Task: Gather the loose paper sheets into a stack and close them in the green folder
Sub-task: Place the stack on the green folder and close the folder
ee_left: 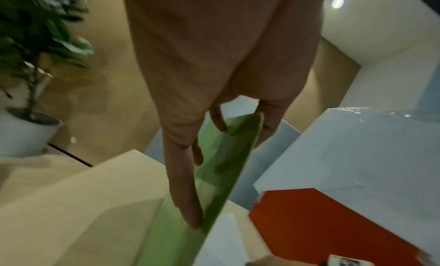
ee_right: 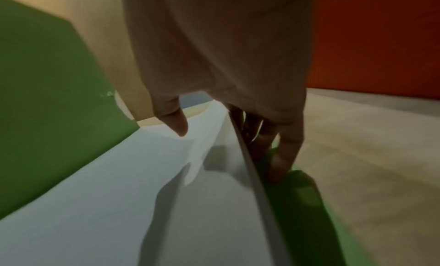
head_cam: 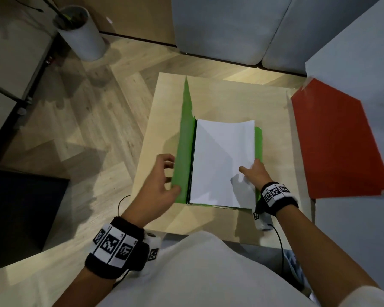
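Observation:
The green folder [head_cam: 184,151] lies open on the small wooden table [head_cam: 231,98]. Its left cover stands raised, almost edge-on in the left wrist view [ee_left: 214,176]. My left hand [head_cam: 172,176] pinches that cover near its lower edge, thumb on one face and fingers on the other. A stack of white paper sheets [head_cam: 222,160] rests on the folder's right half. My right hand [head_cam: 249,167] holds the stack's right edge, thumb on top and fingers [ee_right: 281,157] tucked beneath. The folder's right half is mostly hidden under the paper.
A red folder [head_cam: 335,142] lies on a white surface just right of the table. Grey sofa cushions [head_cam: 226,25] stand beyond the far edge. A white plant pot [head_cam: 82,34] sits on the wood floor at the far left.

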Tool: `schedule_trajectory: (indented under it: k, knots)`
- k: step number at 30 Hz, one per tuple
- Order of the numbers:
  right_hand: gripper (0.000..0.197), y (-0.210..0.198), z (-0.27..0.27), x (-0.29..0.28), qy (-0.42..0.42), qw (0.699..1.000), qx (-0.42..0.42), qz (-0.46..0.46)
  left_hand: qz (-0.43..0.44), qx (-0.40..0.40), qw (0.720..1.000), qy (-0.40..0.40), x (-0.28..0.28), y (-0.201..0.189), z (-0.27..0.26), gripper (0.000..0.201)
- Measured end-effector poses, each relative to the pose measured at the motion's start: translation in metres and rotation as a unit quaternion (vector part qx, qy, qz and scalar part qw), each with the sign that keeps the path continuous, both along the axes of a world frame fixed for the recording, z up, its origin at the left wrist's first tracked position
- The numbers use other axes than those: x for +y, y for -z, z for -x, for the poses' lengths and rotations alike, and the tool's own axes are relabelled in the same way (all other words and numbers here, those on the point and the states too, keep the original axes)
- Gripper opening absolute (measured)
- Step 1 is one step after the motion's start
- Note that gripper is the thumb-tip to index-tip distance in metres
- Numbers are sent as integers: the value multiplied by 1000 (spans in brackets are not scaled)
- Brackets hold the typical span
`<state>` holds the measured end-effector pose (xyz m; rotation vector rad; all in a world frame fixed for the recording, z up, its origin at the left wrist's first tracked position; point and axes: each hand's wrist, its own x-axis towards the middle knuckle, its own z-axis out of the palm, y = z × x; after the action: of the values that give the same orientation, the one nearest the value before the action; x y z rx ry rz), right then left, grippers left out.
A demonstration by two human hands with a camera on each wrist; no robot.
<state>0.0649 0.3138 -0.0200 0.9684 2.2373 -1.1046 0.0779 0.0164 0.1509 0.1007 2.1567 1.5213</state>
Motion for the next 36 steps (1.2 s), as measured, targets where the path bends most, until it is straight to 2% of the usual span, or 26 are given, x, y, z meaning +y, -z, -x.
schedule_trajectory:
  k: [2,3,4,5,7,9,11,15,18,20,22,25,27,28,31,33,34,36]
  knots:
    - [72,-7,-1,3,-65,993,-33,-93,-17,-20,997,66,20,2,-3,48]
    - [74,-13,-2,5,-81,988,-24,-129,-9,-15,995,98,30,5,-3,48]
    - [74,-22,-3,7,-80,987,10,-139,7,-3,992,128,41,8,-3,49]
    - [69,-32,-3,8,-66,990,66,-109,24,7,988,155,51,10,-1,50]
    - [52,-60,-5,7,-1,977,197,77,53,8,979,195,73,15,2,51]
    - [45,-89,-10,4,49,930,236,277,70,-3,972,227,93,22,4,54]
    - [53,-102,-15,4,31,911,242,332,76,-18,962,263,112,33,5,61]
    - [76,-87,-26,17,-69,938,266,212,103,-40,936,333,132,64,13,72]
    - [61,-60,-31,30,-101,970,218,42,179,-13,936,303,124,94,27,68]
    - [54,-45,-34,35,-93,979,180,-9,280,32,905,318,112,114,30,84]
    - [55,-33,-36,37,-99,986,133,-17,356,57,857,368,102,129,26,107]
    - [53,-21,-41,39,-125,990,50,-40,408,78,807,420,93,150,16,124]
    - [59,-19,-48,38,-139,989,13,-51,429,86,800,410,88,160,12,124]
    - [68,-19,-53,36,-139,989,-3,-41,435,90,802,399,87,163,11,121]
    - [109,-13,-71,30,-155,987,-37,6,437,107,810,377,86,167,7,109]
    - [128,-4,-78,26,-197,979,-46,-12,431,116,815,371,87,168,5,105]
    - [131,1,-79,25,-211,976,-45,-28,430,118,815,370,87,170,4,104]
    - [125,8,-79,20,-227,971,-32,-64,431,120,817,364,86,173,4,104]
